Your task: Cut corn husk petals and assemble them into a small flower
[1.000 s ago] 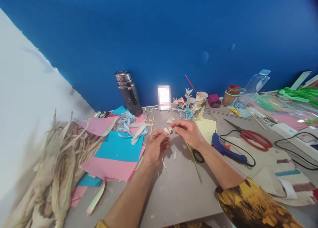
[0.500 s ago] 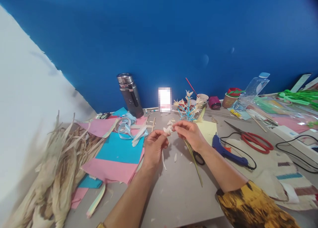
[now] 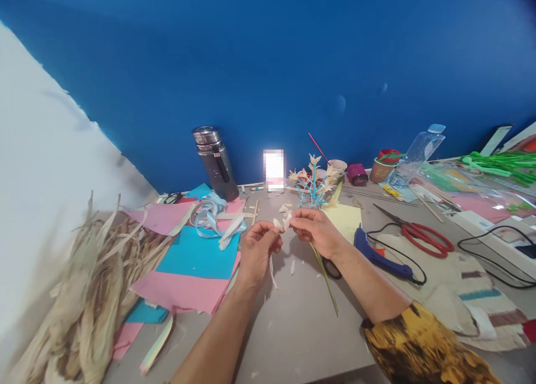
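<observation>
Over the middle of the table, my left hand (image 3: 260, 250) pinches a small pale flower (image 3: 278, 224) made of petal-like pieces, with a thin whitish strip (image 3: 273, 272) hanging below the hand. Close on its right, my right hand (image 3: 315, 230) has thumb and forefinger closed on a pale petal at the flower's edge. Just behind my right hand stands a bunch of cream flowers on blue stems (image 3: 313, 186). A long green stem (image 3: 325, 281) lies under my right wrist. Loose petal scraps (image 3: 292, 267) are scattered on the table.
To the right are a blue glue gun (image 3: 383, 258) with a black cord, red-handled scissors (image 3: 427, 239) and a plastic bottle (image 3: 421, 155). Dried husks (image 3: 90, 294), blue paper (image 3: 196, 253), ribbon (image 3: 211, 216) and a dark flask (image 3: 215, 163) are on the left.
My right thumb and forefinger have turned and now pinch a pale petal beside the flower, which looks more spread. My left hand keeps its pinch. The whole view has shifted slightly.
</observation>
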Demonstrator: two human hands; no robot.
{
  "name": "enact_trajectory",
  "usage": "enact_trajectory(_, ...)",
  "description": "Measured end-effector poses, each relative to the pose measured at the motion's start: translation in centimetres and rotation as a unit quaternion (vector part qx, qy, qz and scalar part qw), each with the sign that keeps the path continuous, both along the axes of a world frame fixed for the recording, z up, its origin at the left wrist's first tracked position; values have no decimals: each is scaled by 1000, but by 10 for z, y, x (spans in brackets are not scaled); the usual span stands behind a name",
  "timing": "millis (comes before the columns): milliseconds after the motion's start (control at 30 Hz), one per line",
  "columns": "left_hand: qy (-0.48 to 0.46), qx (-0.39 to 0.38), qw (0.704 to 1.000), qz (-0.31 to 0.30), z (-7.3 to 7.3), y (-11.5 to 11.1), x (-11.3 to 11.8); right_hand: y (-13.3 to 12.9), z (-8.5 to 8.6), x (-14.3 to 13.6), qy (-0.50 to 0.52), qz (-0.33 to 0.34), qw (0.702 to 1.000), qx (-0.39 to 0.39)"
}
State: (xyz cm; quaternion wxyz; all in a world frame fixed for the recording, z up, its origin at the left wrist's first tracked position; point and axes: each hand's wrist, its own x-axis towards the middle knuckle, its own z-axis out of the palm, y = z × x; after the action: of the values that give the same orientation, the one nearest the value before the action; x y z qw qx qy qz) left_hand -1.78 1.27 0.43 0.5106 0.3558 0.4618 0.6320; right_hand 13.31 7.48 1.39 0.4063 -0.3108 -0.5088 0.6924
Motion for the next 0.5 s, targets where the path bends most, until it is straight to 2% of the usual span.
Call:
enact_trajectory(167, 14, -4, 1000, 3, 0, 1, -1, -2, 3, 0, -6, 16, 1000, 3)
enact_trajectory(300, 18, -3, 1000, -22, -3, 0, 0, -3, 2, -2, -49, -16, 998, 43)
enact_trajectory(500, 21, 1, 999, -27, -4, 0, 0, -5, 0, -4, -111, -43, 988, 100)
